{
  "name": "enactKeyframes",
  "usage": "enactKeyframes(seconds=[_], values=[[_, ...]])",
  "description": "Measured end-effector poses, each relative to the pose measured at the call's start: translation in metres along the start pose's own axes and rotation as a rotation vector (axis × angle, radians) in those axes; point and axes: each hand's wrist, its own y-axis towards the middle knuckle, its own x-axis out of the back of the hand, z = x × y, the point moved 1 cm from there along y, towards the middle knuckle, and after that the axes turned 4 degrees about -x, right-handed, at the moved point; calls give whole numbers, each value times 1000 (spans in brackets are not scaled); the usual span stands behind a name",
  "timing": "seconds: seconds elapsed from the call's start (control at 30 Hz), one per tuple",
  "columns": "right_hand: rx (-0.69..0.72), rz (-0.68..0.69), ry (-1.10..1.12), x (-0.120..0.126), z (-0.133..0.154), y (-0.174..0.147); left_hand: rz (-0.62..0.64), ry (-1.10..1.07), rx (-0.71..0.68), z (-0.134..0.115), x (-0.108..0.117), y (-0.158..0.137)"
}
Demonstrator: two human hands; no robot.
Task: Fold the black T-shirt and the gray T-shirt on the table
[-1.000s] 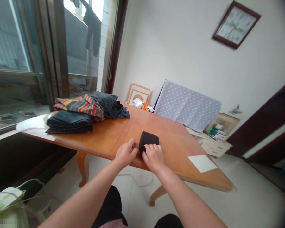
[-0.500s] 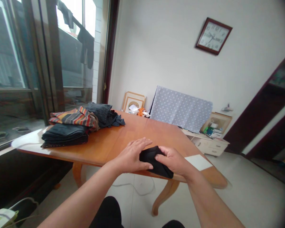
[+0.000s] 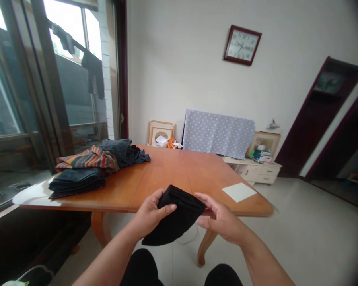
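A folded black cloth (image 3: 179,214) is held up in front of the table's near edge, its lower end hanging below the tabletop. My left hand (image 3: 152,212) pinches its left side, thumb on the near face and fingers behind. At the cloth's right corner is my right hand (image 3: 220,216), thumb and fingers apart; its fingertips are at or just behind the corner, and I cannot tell whether they touch it. What kind of garment the cloth is does not show.
On the left of the wooden table (image 3: 167,171) lie folded dark clothes (image 3: 77,182), a striped garment (image 3: 89,159) and crumpled dark clothes (image 3: 122,151). A white sheet (image 3: 239,192) lies at the right. Beyond stand a dotted cover (image 3: 217,133) and a low white cabinet (image 3: 259,172).
The black cloth has been turned and spread wider, now fanning down to the left. My left hand has closed on it, while my right hand has loosened its grip. The view has shifted rightward.
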Motion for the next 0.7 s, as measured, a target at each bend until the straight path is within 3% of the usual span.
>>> enactKeyframes(seconds=[0.17, 0.37, 0.57, 0.7], values=[[27, -101, -39, -12, 3, -10, 12, -41, 42, -3, -13, -8], [39, -107, -47, -7, 7, -22, 68, -84, 77, -9, -21, -14], [187, -332, -291, -4, 16, -32, 54, 199, 13, -11, -29, -12], [285, -332, -421, -12, 28, -33, 62, 427, -22, -14, -37, -12]])
